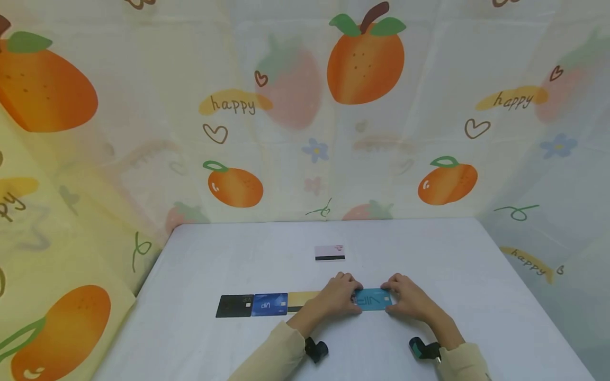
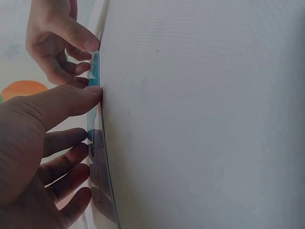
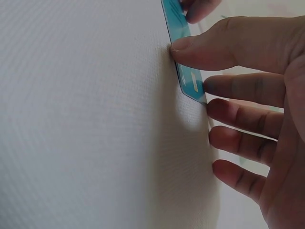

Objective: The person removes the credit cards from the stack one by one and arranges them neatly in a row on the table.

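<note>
A teal VIP card [image 1: 374, 300] lies flat on the white table at the right end of a row of cards. My left hand [image 1: 335, 296] pinches its left end, thumb on the near edge and index finger on the far edge. At the other end, my right hand [image 1: 410, 299] holds the card the same way, its thumb [image 3: 200, 51] and index finger on opposite long edges. Left of my hands the row continues with a gold card [image 1: 301, 297] with a dark stripe, a blue card [image 1: 270, 305] and a black card [image 1: 233, 306]. My left hand hides part of the row.
Behind the row, a pale card [image 1: 329, 252] with a black stripe lies alone on the white table [image 1: 190, 264]. A fruit-patterned cloth [image 1: 295, 159] hangs at the back and sides. Dark wrist cameras [image 1: 316, 350] sit on both wrists.
</note>
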The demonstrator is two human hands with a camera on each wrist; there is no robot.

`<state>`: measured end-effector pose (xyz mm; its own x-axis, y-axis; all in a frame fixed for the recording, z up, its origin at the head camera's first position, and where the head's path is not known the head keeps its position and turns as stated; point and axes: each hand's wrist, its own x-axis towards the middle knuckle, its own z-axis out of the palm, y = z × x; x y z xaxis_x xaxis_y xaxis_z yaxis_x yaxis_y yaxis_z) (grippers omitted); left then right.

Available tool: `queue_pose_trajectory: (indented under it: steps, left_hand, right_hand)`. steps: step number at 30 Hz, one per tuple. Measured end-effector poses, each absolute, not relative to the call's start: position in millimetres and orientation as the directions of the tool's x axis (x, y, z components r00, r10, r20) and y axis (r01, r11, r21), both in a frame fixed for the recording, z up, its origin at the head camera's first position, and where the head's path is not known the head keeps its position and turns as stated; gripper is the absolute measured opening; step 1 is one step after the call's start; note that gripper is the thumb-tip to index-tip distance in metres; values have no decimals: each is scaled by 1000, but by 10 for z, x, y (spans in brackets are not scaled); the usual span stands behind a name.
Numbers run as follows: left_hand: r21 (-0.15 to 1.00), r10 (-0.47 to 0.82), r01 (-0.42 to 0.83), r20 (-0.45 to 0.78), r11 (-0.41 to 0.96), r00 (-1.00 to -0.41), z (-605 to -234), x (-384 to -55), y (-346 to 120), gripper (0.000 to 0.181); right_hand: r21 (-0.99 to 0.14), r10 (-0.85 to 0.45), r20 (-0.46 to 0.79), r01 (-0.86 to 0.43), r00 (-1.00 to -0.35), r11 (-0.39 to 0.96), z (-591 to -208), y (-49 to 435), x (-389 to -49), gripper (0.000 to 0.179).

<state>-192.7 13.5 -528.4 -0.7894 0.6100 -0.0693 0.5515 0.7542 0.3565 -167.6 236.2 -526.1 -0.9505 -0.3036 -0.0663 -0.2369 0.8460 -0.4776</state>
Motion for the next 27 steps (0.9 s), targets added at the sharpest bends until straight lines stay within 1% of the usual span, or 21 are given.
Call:
queue_pose_trajectory:
  steps: [8,15,19,27]
  left_hand:
    - [363,620,559,-70,746,-782,-5309,-1953,126,53]
    - [395,634,563,-66,726,-771,-5345,-2000,63,51]
    - [435,608,531,-49,727,-793,-5349,-2073,-26,47]
    - [507,507,436,-3,744,-862,-5292,-2318,-300,43]
  right_hand:
    - [-503,-287,-78,-211,-955,838,-5245,2347,-1679,43]
    - [-550,-278,-37,-212,-960,807,-5254,2369,-1697,40]
    - [-567,-265,-26,-204,-964,798,-5243,2344,-1752,39]
    - [-570,-257,-26,-197,-966,798,-5116,2226,-1984,40]
